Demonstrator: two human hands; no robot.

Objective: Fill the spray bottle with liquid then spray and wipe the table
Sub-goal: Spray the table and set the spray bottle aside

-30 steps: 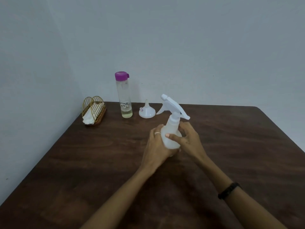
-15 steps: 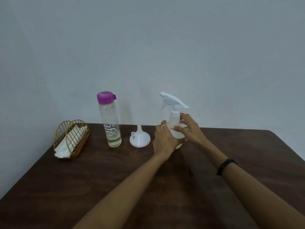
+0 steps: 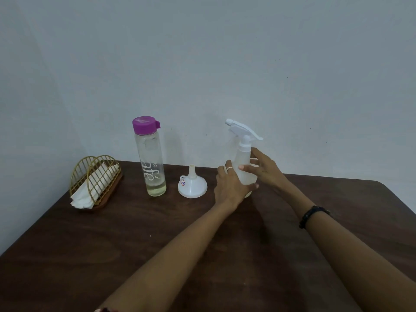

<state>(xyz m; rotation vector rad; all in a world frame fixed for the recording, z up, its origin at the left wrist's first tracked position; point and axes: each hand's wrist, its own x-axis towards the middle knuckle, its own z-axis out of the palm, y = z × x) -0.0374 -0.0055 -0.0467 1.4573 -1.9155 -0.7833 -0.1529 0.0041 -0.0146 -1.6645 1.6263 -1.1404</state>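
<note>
clear bottle (image 3: 150, 158): pale lettering runs sideways up its wall — it looks like "afe" with a small mark beside it, the reading unsure
funnel (image 3: 192, 186): small red, white and blue sticker on its cone — print too small to read

bare forearms, ring (image 3: 228, 168), black wristband (image 3: 311, 216)
</note>
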